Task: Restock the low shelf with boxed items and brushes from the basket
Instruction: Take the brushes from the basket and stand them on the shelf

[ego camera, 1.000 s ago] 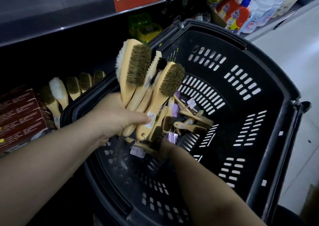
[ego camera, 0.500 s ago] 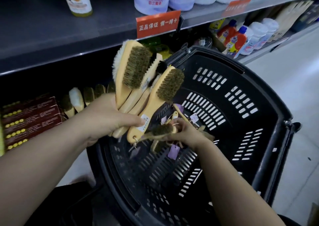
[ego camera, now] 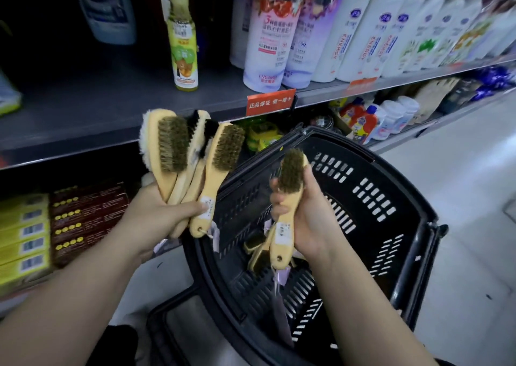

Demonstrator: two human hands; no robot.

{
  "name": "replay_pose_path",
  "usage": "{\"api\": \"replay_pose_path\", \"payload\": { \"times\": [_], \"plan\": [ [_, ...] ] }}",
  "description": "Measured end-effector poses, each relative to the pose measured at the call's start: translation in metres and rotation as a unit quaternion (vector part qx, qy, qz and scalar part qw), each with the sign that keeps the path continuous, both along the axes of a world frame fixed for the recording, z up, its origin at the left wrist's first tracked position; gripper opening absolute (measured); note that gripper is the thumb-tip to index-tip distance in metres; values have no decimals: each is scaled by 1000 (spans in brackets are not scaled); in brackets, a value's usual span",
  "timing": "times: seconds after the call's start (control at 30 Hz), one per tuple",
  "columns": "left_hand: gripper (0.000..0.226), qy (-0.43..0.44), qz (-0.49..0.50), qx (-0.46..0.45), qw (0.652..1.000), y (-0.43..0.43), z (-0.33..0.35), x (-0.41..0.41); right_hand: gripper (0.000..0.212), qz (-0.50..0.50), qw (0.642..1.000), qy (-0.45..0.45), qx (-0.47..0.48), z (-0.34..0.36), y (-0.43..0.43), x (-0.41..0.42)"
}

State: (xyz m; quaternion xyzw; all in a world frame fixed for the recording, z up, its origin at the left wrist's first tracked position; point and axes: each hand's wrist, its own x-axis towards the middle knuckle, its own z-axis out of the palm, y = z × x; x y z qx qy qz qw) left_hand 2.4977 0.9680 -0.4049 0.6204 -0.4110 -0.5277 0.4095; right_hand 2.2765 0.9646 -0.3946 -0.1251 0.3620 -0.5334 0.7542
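My left hand [ego camera: 163,214] grips a fanned bunch of several wooden brushes [ego camera: 181,156] by their handles, bristle heads up, in front of the low shelf. My right hand [ego camera: 305,217] holds up wooden brushes [ego camera: 287,198] over the black plastic basket [ego camera: 377,198]; one bristle head points up and others hang below my palm with price tags. The basket stands tilted on the floor against the shelving. Stacked dark red boxes [ego camera: 86,220] and yellow boxes [ego camera: 23,240] fill the low shelf at the left.
A grey upper shelf [ego camera: 111,108] carries tall white and pink bottles [ego camera: 315,30] and a slim yellow-green bottle [ego camera: 183,47]. An orange label [ego camera: 270,101] hangs on its edge. Small bottles [ego camera: 371,119] sit on the low shelf to the right. White floor lies to the right.
My right hand has lifted brushes up out of the basket to chest height. My left hand keeps its bunch. The view has tilted up, revealing the upper shelf's bottles.
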Motion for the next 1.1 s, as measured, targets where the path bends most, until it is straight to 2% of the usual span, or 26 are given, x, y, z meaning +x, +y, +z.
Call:
{"api": "replay_pose_path", "payload": {
  "times": [0.07, 0.13, 0.27, 0.4, 0.53, 0.63, 0.77, 0.87, 0.97, 1.1],
  "plan": [
    [35, 42, 11, 15, 999, 0, -3, -1, 28, 10, 1000, -17, -7, 5, 2, 10],
    [28, 55, 19, 16, 998, 0, -5, -1, 29, 22, 1000, -9, -20, 8, 3, 16],
    [19, 59, 3, 22, 998, -4, -7, -4, 27, 54, 998, 38, -18, 9, 3, 18],
    [20, 93, 6, 37, 995, -4, -12, -20, 35, 74, 991, 107, 7, 9, -4, 11],
    [18, 132, -32, 52, 989, 1, -22, -47, 33, 61, 984, 166, 37, 7, -13, 4],
    [16, 165, -22, 64, 984, 6, -31, -62, 14, 54, 985, 154, 59, 4, -22, 3],
    [18, 187, 47, 94, 977, 10, -49, -59, 26, 52, 985, 133, 95, -11, -35, 16],
    [24, 177, 99, 111, 973, 10, -63, -44, 18, 46, 979, 156, 123, -22, -47, 37],
    [25, 138, 129, 118, 975, -3, -73, -25, 20, -18, 973, 173, 150, -32, -71, 64],
    [35, 104, 153, 128, 974, -27, -81, 4, 13, -87, 975, 74, 188, -55, -89, 115]
  ]
}}
